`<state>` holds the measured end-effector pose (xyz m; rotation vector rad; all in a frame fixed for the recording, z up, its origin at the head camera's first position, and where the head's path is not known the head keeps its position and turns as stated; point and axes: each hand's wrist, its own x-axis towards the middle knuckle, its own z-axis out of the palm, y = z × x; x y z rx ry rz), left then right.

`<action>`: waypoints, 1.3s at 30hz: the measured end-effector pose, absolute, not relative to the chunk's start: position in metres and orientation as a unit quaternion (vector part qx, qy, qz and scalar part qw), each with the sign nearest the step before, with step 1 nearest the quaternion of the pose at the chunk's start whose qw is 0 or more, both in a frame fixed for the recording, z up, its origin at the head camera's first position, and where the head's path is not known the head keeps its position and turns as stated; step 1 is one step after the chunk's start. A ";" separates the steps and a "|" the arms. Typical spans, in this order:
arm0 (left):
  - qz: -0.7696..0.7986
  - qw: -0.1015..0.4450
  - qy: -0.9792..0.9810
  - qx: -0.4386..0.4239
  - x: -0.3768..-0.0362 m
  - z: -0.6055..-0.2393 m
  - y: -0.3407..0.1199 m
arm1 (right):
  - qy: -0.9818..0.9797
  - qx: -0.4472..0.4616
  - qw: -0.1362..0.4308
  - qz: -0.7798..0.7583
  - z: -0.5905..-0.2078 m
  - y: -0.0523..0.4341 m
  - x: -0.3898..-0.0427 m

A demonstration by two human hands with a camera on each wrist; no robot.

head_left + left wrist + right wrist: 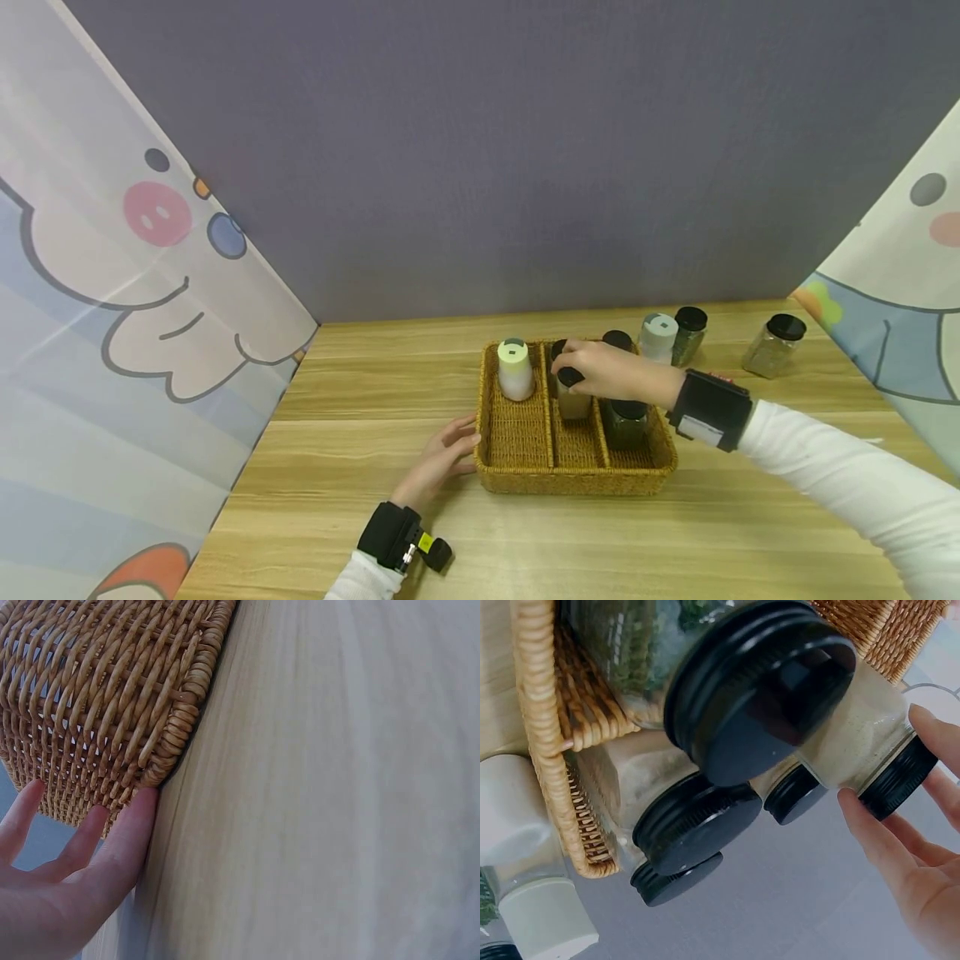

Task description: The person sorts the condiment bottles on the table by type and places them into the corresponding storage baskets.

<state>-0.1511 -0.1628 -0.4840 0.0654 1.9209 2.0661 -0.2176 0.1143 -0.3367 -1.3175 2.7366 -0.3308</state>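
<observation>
Right hand (609,372) over the middle compartment of the rectangular woven wicker basket (517,467), fingertips (859,817) pinching the black screw lid of a small clear glass jar (855,739) filled with pale, sandy powder. Jar upright in the middle compartment, black-lidded, square-shouldered in the right wrist view, its lower part down between the wicker dividers. Just behind it, a second black lid (557,348), largely hidden by the fingers. In the right compartment, a clear jar of dark green herbs (626,421) with a black lid, and another black-lidded jar (617,339) behind. In the left compartment, a white bottle with a pale green cap (515,371), upright at the far end.

Left hand (438,460) flat on the light wooden table (360,392), fingers straight and slightly spread, fingertips (139,817) touching the basket's lower left wall.

Beyond the basket on the table: a white jar with a pale lid (658,337), a dark-lidded jar of green contents (688,332) touching it, and farther right a clear black-lidded jar (774,344), well apart.
</observation>
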 end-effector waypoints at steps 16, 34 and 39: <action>0.720 0.160 0.675 0.018 -0.152 -0.485 -0.163 | 0.897 -0.423 0.059 -0.113 -0.345 0.111 -0.221; 0.721 0.158 0.674 0.020 -0.151 -0.485 -0.162 | 0.900 -0.416 0.069 -0.114 -0.354 0.110 -0.224; 0.722 0.158 0.674 0.022 -0.151 -0.484 -0.162 | 0.899 -0.418 0.064 -0.116 -0.357 0.111 -0.225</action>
